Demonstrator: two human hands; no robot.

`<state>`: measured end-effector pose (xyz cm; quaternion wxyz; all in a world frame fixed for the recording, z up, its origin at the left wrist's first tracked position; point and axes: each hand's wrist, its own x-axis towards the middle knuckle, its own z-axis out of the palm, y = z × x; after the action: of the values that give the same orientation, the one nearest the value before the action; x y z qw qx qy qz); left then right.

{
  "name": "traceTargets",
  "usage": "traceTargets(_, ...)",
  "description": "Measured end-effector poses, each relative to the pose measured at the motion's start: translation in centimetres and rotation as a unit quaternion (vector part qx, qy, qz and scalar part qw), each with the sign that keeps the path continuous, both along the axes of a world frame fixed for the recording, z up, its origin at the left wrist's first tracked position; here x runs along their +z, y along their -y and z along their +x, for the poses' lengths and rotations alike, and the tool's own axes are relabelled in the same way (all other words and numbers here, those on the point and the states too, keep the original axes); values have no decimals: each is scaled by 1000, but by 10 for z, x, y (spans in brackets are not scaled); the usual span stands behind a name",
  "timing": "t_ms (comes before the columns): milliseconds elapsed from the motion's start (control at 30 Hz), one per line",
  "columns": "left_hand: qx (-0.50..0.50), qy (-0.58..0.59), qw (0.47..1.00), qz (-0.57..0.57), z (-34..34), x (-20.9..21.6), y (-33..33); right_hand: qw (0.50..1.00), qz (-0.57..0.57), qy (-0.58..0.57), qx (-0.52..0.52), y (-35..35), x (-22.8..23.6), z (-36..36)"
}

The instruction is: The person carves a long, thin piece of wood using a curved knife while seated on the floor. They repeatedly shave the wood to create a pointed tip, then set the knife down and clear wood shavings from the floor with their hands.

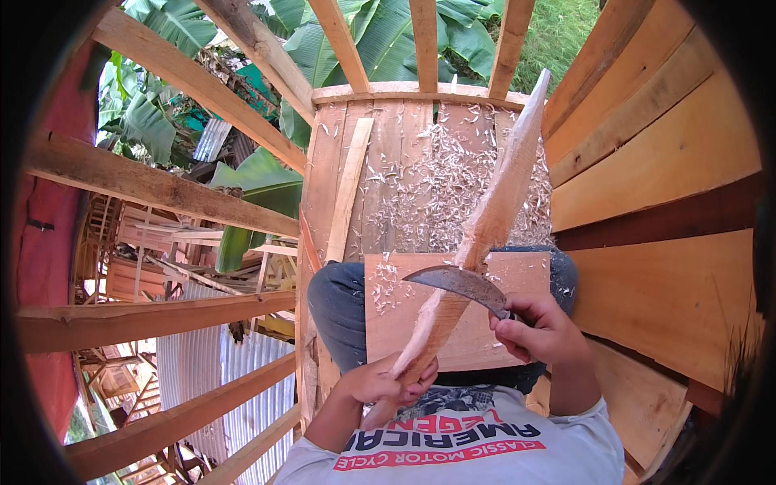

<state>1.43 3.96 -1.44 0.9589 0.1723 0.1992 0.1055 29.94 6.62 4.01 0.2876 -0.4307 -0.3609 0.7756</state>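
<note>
My left hand [394, 380] is wrapped round the lower part of a long, roughly carved piece of wood [495, 212]. The wood slants up and to the right, ending in a pale narrow tip. In my right hand [540, 327] is a knife with a curved, dark blade [457, 282]. Its blade lies across the middle of the wood, beside a notched, rough stretch; whether the edge bites in cannot be seen. Beneath the wood, a flat board [396, 333] rests over my lap, with a few shavings on it.
Curled wood shavings [436, 186] cover much of the plank floor [323, 162] ahead. A loose wooden strip [350, 190] lies on its left side. Slatted rails [162, 323] stand to the left, plank walling [663, 299] to the right. Banana leaves [380, 40] and corrugated sheets [226, 364] show beyond.
</note>
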Motion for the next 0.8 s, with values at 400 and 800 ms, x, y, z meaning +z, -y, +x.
traceTargets(400,-10,-8,1000,21,5,7,-6,988,102,112,-29,-6,13,14)
traceTargets(800,-12,-12,999,30,5,5,-10,992,91,72,-54,7,2,4)
